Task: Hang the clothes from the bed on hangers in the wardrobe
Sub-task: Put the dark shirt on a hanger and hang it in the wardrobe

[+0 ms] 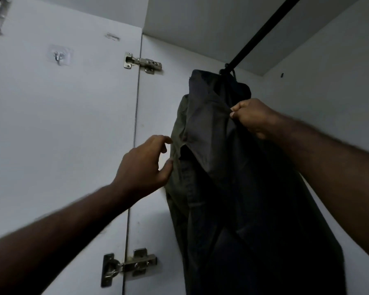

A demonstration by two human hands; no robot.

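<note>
The right hand (254, 118) pinches a fold of the dark grey cloth garment (209, 124) between thumb and curled fingers, high on its right side. The fingertips are buried in the fabric. That garment hangs from the black wardrobe rail (262, 33), just below the pinch's upper left. The hanger inside it is hidden, and only a dark loop at the rail can be made out.

The left hand (145, 165) holds nothing. Its fingers are spread and loosely bent, and its thumb tip is at the left edge of the olive-green cloth garment (179, 128), which hangs behind the grey one and is largely covered by it. Both garments run out of view at the bottom.

To the left is bare white side panel (153, 103), then the open white door (62, 124) with two metal hinges (143, 63). More room shows to the right of the garments.
</note>
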